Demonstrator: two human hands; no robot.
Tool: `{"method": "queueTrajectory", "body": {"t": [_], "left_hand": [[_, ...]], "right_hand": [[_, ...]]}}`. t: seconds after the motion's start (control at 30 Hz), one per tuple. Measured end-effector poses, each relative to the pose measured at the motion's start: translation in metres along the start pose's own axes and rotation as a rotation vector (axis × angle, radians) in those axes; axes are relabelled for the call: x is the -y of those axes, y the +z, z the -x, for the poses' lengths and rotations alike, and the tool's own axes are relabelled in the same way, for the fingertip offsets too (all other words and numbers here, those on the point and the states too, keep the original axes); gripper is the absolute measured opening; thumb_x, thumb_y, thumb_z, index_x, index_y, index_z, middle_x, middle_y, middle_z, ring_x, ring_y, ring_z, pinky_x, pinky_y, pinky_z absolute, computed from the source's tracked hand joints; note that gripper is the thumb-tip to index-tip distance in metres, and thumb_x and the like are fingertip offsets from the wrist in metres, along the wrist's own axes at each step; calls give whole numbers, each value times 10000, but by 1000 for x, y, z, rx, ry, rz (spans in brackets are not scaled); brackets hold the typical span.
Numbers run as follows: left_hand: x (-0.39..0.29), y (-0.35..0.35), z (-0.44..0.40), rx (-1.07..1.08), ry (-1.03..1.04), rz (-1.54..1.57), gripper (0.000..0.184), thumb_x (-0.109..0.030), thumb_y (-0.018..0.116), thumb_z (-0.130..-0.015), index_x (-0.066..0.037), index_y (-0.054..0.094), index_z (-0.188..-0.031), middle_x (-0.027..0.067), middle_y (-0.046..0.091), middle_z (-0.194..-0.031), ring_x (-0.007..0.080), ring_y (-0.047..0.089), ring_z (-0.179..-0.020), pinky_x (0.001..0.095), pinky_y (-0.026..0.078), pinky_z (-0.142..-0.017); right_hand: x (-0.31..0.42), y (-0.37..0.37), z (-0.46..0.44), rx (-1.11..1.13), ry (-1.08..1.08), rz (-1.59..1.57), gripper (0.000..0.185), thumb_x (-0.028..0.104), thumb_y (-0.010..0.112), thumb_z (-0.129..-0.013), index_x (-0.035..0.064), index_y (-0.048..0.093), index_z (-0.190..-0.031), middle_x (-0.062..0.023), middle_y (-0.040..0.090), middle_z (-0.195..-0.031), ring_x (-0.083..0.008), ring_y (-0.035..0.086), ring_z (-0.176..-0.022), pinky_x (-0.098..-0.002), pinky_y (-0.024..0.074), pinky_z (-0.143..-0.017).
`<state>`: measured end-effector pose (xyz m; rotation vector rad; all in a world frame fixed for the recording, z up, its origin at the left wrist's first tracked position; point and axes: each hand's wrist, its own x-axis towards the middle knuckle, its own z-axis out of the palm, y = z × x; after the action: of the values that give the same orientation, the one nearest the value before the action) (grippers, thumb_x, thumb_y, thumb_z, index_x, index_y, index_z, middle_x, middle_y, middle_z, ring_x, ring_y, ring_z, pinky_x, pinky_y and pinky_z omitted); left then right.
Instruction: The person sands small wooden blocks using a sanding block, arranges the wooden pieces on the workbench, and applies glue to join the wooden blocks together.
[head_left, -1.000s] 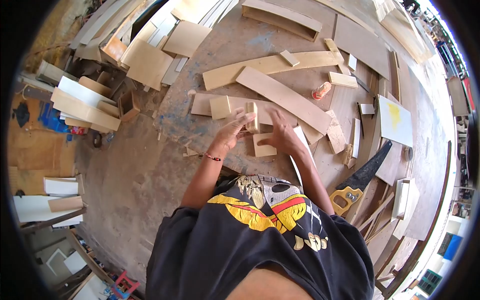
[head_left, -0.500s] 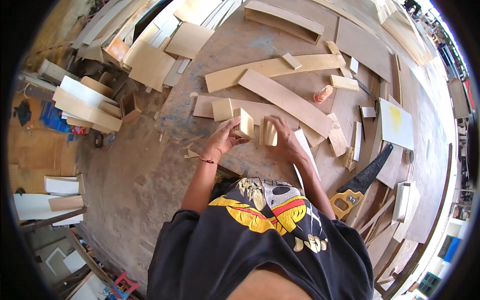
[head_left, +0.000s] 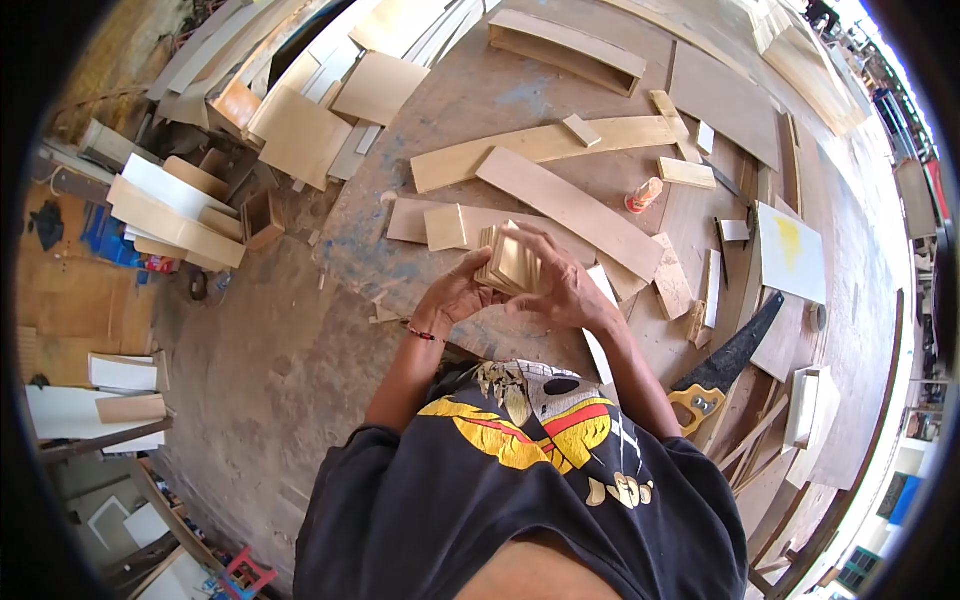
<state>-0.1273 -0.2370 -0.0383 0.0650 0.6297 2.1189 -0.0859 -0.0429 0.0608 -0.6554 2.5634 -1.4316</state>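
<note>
Nearest to us is the dark printed shirt (head_left: pixel 390 510), and from it both forearms reach forward over the edge of the bench (head_left: pixel 440 110). Here's our left hand (head_left: pixel 458 288), a beaded bracelet (head_left: pixel 425 334) at its wrist, palm turned inward, fingers clamped on the left side of a stack of small wooden pieces (head_left: pixel 513 266). Our stack sits between the two hands, tilted, just in front of the shirt. And in from the other side comes our right hand (head_left: pixel 572 292), back upward, wrist bent inward, fingers curved over the stack's right side with the thumb spread apart from them; whether they grip it, we can't tell.

Over to our right we have a saw (head_left: pixel 735 345) with a yellow handle, its blade pointing away from us. Just past the stack, a square wooden piece (head_left: pixel 446 228) rests on a flat board (head_left: pixel 408 220). Down on our left, beside the bench, there's a small wooden box (head_left: pixel 263 220) with an open side; its inside is dark, so we can't make out any contents. Farther up, an orange-and-white bottle (head_left: pixel 643 195) stands near the boards, and what's in it we can't see. At the far side, a long hollow wooden box (head_left: pixel 565 42) lies with its opening toward us, shadowed within.
</note>
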Motion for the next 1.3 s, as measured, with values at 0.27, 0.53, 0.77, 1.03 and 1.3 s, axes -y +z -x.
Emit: {"method": "queueTrajectory", "body": {"t": [0.27, 0.53, 0.77, 1.03, 1.3], "left_hand": [[-4, 23, 5, -51, 37, -126, 543, -321, 605, -852, -62, 402, -1283, 113, 556, -1193, 233, 582, -1049, 438, 505, -867], [-16, 66, 9, -69, 64, -287, 610, -290, 663, -815, -14, 376, -1277, 81, 562, -1129, 162, 594, -996, 306, 512, -845], [-21, 97, 15, -154, 109, -411, 735, -252, 722, -767, 10, 312, -1319, 63, 524, -1135, 126, 560, -1015, 276, 506, -840], [-11, 82, 18, -278, 28, -429, 805, -221, 736, -757, 24, 244, -1345, 67, 505, -1135, 130, 554, -1002, 267, 510, -818], [-14, 60, 10, -311, 22, -438, 713, -293, 702, -791, 7, 319, -1311, 56, 540, -1088, 104, 572, -957, 259, 520, -783]], "right_hand": [[-7, 5, 0, -188, -70, -35, 1041, 134, 831, -541, 104, 252, -1406, -172, 418, -1338, -337, 430, -1213, -405, 370, -1007], [-4, 1, 4, -203, -79, 2, 1043, 116, 811, -553, 94, 220, -1412, -183, 411, -1335, -339, 441, -1197, -406, 381, -996], [-2, 0, 3, -222, -146, -43, 1113, 99, 827, -531, 78, 166, -1426, -150, 474, -1285, -315, 487, -1164, -416, 423, -955], [-4, 5, 8, -141, -39, -110, 1130, 163, 834, -521, 83, 162, -1426, -200, 425, -1310, -356, 463, -1166, -419, 383, -986], [-20, 15, -7, -168, -11, -53, 1109, 196, 835, -532, 91, 181, -1422, -222, 406, -1323, -378, 439, -1188, -422, 381, -991]]}}
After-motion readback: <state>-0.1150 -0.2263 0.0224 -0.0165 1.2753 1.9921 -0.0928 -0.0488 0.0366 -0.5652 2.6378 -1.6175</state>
